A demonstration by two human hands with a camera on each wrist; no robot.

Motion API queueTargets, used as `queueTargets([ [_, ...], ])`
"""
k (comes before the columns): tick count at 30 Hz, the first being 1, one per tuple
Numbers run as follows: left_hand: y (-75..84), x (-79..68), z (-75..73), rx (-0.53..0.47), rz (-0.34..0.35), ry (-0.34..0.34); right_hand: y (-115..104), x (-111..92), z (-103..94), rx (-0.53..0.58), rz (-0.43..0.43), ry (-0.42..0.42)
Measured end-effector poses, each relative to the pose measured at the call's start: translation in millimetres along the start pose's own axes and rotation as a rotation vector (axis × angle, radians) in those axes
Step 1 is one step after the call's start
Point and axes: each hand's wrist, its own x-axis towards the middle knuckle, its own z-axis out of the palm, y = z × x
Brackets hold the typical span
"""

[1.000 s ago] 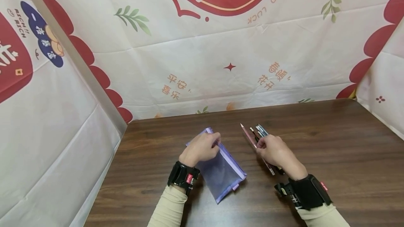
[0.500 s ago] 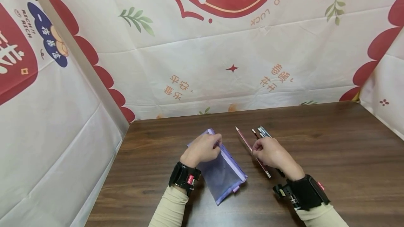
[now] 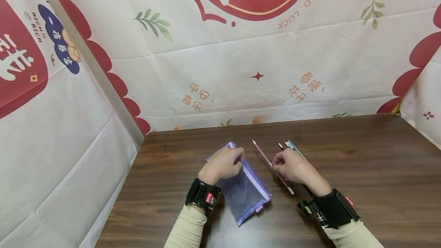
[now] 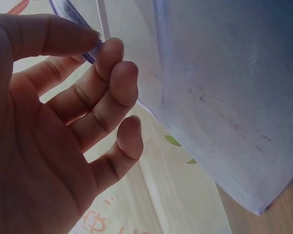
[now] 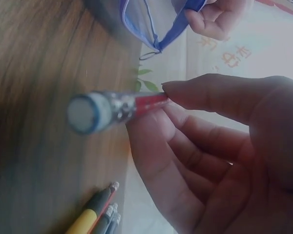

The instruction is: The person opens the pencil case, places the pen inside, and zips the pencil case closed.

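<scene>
A purple mesh zip pouch [image 3: 245, 196] hangs tilted from my left hand [image 3: 222, 165], whose thumb and fingertip pinch its trimmed edge [image 4: 90, 46]. In the right wrist view its blue-purple trim [image 5: 132, 24] forms a loop with a gap, so the mouth looks parted. My right hand [image 3: 293, 165] pinches a pinkish-red pencil [image 3: 263, 154] between thumb and fingers. The pencil slants, its sharpened tip toward the far side and its eraser end [image 5: 90, 113] toward me. It is apart from the pouch.
Several other pencils [image 3: 292, 146] lie on the brown wooden table [image 3: 361, 163] under and beyond my right hand. A black and yellow pen or marker [image 5: 90, 214] is among them. A white printed cloth [image 3: 220, 60] stands behind the table, another at the left.
My right hand has drawn the pinkish-red pencil left, away from the other pencils and nearer the pouch. My left hand keeps its pinch on the pouch. The head view has shifted slightly.
</scene>
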Motion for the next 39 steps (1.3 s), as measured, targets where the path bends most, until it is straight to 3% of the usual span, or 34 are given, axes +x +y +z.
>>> queueTargets([
  [10,1.7,1.4,1.1,0.005,0.021,0.007,-2,3,7.2,-0.008,-0.074,-0.05],
  [39,4.3,-1.0,-0.7,-0.015,0.022,0.014,-10,2,16.4,0.075,-0.113,-0.166],
])
